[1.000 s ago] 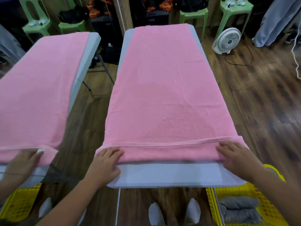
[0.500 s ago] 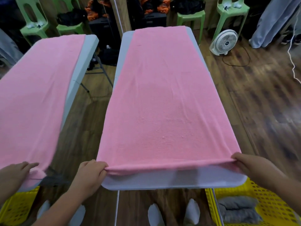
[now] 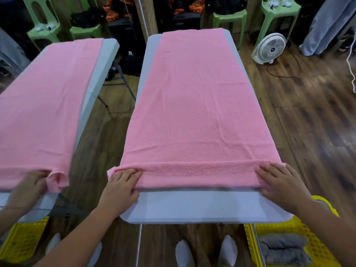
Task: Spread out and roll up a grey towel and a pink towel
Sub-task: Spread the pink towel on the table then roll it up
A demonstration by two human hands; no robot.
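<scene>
A long pink towel (image 3: 192, 112) lies spread lengthwise on a pale grey table (image 3: 202, 207). Its near end is turned over into a flat rolled band across the table's width. My left hand (image 3: 121, 187) grips the band's left end, fingers on top. At the band's right end my right hand (image 3: 279, 182) does the same. Rolled grey towels (image 3: 283, 247) lie in a yellow basket (image 3: 325, 207) on the floor at lower right.
A mirror on the left repeats the table, the towel (image 3: 48, 103) and a hand. A white fan (image 3: 269, 48) with a cable stands on the wooden floor at the right. Green chairs (image 3: 229, 18) and dark bags line the far wall.
Half a second ago both hands pinched the near edge at its corners. They have since turned it over away from me, and the rolled band is wider and lies farther up the table.
</scene>
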